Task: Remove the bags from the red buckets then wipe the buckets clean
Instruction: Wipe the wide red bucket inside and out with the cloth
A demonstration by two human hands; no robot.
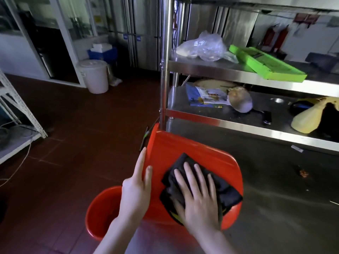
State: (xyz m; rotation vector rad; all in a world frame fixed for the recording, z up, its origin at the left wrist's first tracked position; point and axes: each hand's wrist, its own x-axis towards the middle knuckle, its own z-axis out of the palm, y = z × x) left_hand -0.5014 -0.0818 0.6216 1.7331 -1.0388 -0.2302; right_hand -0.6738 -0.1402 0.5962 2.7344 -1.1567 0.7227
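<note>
A red bucket (pixel 183 149) lies tipped on its side on the steel counter, its outer wall facing up. My right hand (pixel 198 198) presses a dark cloth (pixel 227 197) flat against that wall with straight, spread fingers. My left hand (pixel 136 187) rests along the bucket's left edge, fingers straight, thumb on the red surface. A second red bucket (pixel 99 213) stands upright below on the floor, its mouth open and partly hidden by my left forearm. No bag shows in either bucket.
A steel shelf rack (pixel 220 66) rises behind the bucket, holding a clear plastic bag (pixel 203 46), a green box (pixel 264 65), papers and a ladle. A white lidded bin (pixel 93 76) stands on the red tile floor at the back left. A white metal frame (pixel 22 109) is at left.
</note>
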